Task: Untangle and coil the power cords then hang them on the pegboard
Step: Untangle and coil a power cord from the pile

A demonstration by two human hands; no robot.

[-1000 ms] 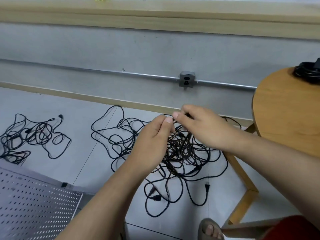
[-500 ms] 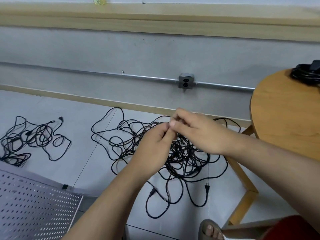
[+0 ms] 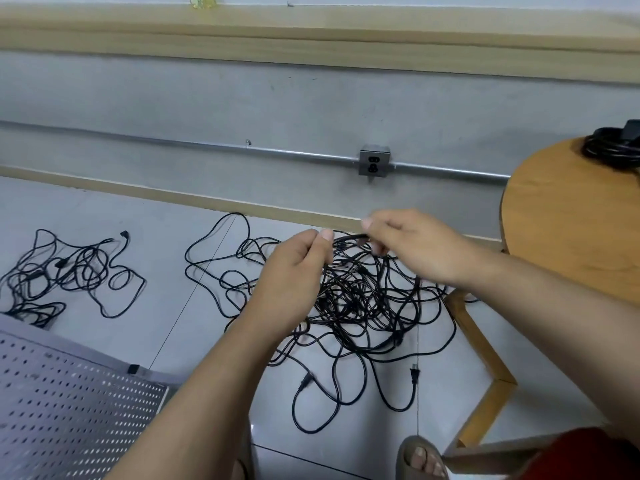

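A big tangle of black power cords (image 3: 363, 299) lies on the grey floor in the middle, with plugs (image 3: 414, 374) trailing toward me. Above it my left hand (image 3: 294, 271) pinches one black cord between thumb and fingers. My right hand (image 3: 412, 247) grips the same cord a short way to the right, so a short stretch (image 3: 348, 237) runs taut between the two hands. A second, smaller tangle of cords (image 3: 69, 271) lies on the floor at the left. The perforated metal pegboard (image 3: 69, 410) lies flat at the lower left.
A round wooden table (image 3: 571, 220) stands at the right with a coiled black cord (image 3: 609, 150) on top; its legs reach down beside the tangle. A wall outlet (image 3: 374, 162) sits on a metal conduit. My sandalled foot (image 3: 420, 459) shows at the bottom.
My hands have drawn apart from touching each other, pulling a short length of cord taut between them. The cord loops near the lower plugs have shifted.
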